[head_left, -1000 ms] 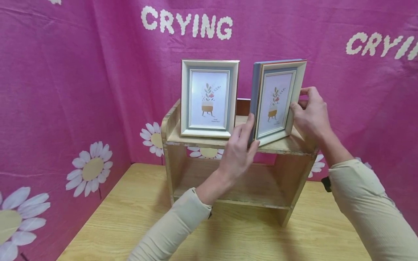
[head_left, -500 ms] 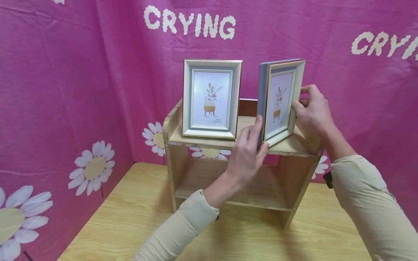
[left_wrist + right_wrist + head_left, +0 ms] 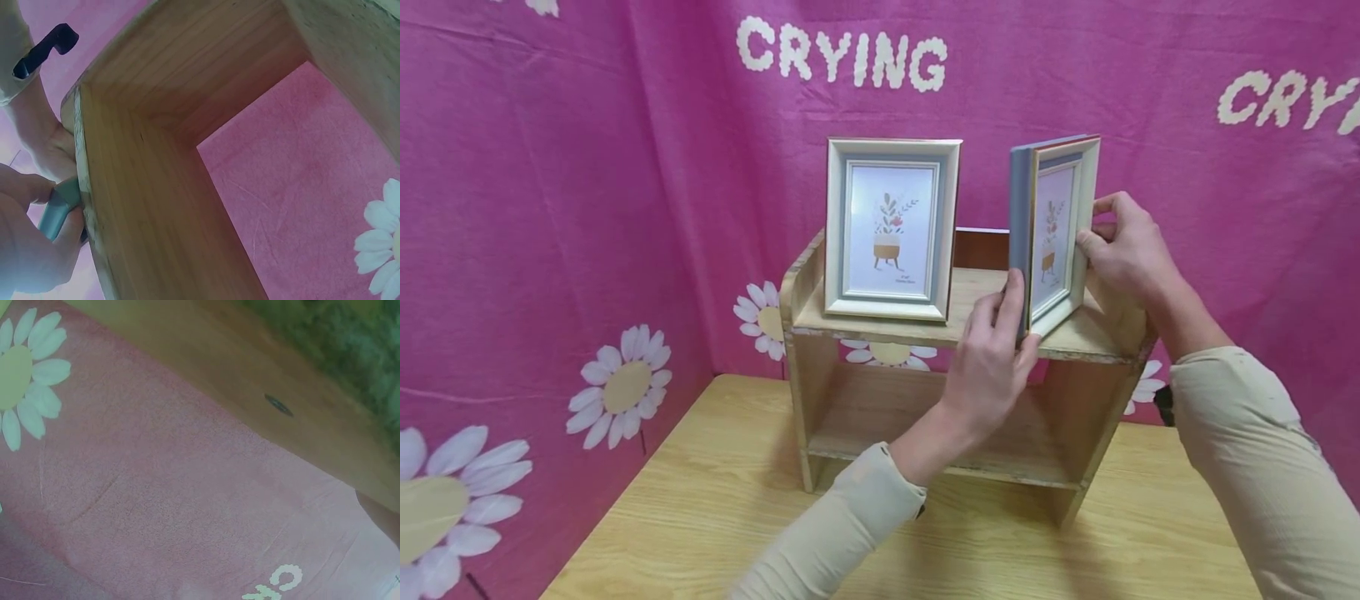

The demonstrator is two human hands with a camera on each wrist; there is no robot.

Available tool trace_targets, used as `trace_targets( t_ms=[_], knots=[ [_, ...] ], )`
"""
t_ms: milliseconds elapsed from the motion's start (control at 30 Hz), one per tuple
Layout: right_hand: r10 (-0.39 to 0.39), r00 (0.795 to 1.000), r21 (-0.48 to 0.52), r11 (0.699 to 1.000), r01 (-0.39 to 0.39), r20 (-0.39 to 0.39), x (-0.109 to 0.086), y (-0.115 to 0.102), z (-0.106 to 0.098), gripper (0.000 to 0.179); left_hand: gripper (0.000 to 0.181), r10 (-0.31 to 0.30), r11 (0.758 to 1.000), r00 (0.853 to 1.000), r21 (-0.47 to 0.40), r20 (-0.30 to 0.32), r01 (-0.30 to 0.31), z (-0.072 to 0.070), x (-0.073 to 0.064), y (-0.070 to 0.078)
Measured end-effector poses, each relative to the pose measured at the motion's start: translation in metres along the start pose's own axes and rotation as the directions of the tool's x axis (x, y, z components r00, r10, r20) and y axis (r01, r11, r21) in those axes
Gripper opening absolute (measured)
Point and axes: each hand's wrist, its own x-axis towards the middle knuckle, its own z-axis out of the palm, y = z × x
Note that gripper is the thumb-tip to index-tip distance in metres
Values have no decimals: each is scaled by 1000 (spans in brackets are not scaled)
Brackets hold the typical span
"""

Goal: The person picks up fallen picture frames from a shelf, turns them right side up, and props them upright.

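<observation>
A cream-and-blue picture frame (image 3: 1052, 242) stands turned at an angle over the right part of the wooden shelf's (image 3: 977, 287) top board. My left hand (image 3: 985, 371) pinches its near lower corner, fingers along the blue outer side and thumb at the bottom. Thumb and fingers of my right hand (image 3: 1127, 246) grip the far right edge. In the left wrist view, the left hand (image 3: 31, 244) holds the frame's corner (image 3: 57, 212) beside the board's front edge. A matching picture frame (image 3: 891, 175) stands upright on the left of the top board, facing forward.
The shelf stands on a light wooden table (image 3: 700, 492), with a lower board (image 3: 880, 408) beneath the top one. Pink cloth (image 3: 580, 167) with daisies and white letters hangs behind and at the left. The right wrist view shows wood (image 3: 231, 381) and cloth (image 3: 162, 475).
The right picture frame has been turned further, so its front shows narrower. My left hand has moved right with its near edge; the right hand keeps hold. The whole view has shifted slightly.
</observation>
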Motion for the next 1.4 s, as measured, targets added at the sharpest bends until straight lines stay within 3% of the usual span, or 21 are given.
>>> trace_targets(
  t_ms=[567,867,1233,1333,1400],
  knots=[
    [-16,999,16,1000,16,51,7,6,-3,38,73,47,988,999,149,-22,-43,12,-1,9],
    [-9,997,37,999,6,72,9,9,-4,40,72,44,988,998,149,-45,-37,13,-2,12],
    [-38,995,-25,999,41,87,4,7,-15,53,73,25,990,998,142,-51,-18,13,-1,14],
    [-60,998,-28,998,60,9,-1,2,-17,52,72,27,990,998,138,-50,-20,13,-1,14],
    [-93,988,9,995,95,-126,-7,-8,-17,49,72,30,990,998,136,-46,-23,13,-2,15]
  ],
)
